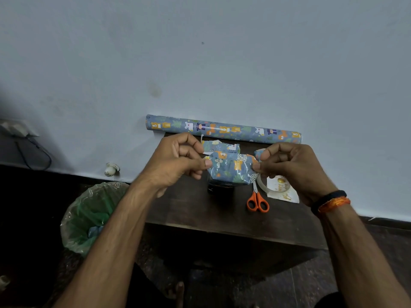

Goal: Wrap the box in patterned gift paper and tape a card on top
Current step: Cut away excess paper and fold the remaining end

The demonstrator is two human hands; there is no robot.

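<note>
Box (pixel 231 170), wrapped in patterned paper, held above dark wooden worktop (pixel 200 207) against pale blue wall. Paper roll (pixel 222 129) along worktop's far edge; scissors (pixel 257 202), tape (pixel 263 185), card (pixel 281 188) toward right edge. Lined bin (pixel 89 216) on floor, left. Left hand (pixel 178 161) pinches box's left end; right hand (pixel 289 167) pinches right end.

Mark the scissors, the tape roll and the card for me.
scissors (pixel 258 203), head view, orange handles.
tape roll (pixel 263 185), head view, clear ring's left rim.
card (pixel 282 190), head view, white printed face.
</note>
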